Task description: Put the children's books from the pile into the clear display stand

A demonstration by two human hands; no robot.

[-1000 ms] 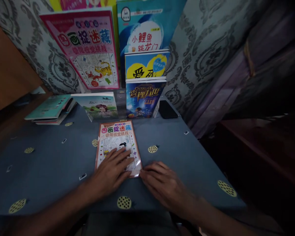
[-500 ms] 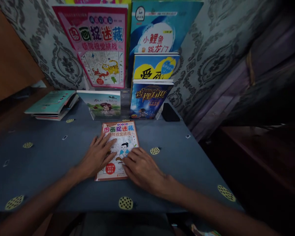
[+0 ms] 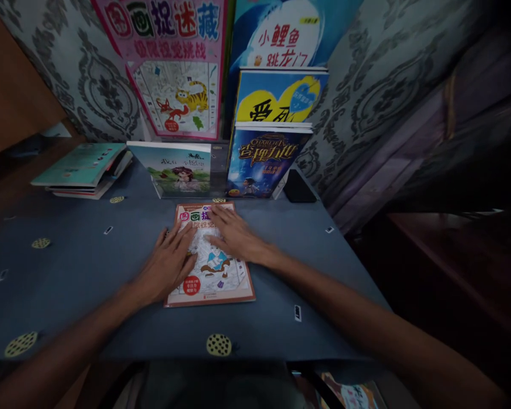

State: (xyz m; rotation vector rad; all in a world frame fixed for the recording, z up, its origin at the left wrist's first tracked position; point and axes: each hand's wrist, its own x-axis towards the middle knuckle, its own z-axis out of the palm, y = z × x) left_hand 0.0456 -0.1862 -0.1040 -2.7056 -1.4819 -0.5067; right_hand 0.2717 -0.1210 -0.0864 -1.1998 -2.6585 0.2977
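This looks like a room in a home, perhaps a study corner. Ornate patterned wall covering (image 3: 106,85) fills the back of the frame, and a gathered lilac curtain (image 3: 392,153) hangs at the right. The table (image 3: 89,267) wears a grey-blue cover printed with yellow pineapples. Cartoon-covered children's books (image 3: 174,96) stand along its back edge, a small pile of books (image 3: 80,165) lies at the left, and a cartoon-covered book (image 3: 227,281) lies flat at centre.
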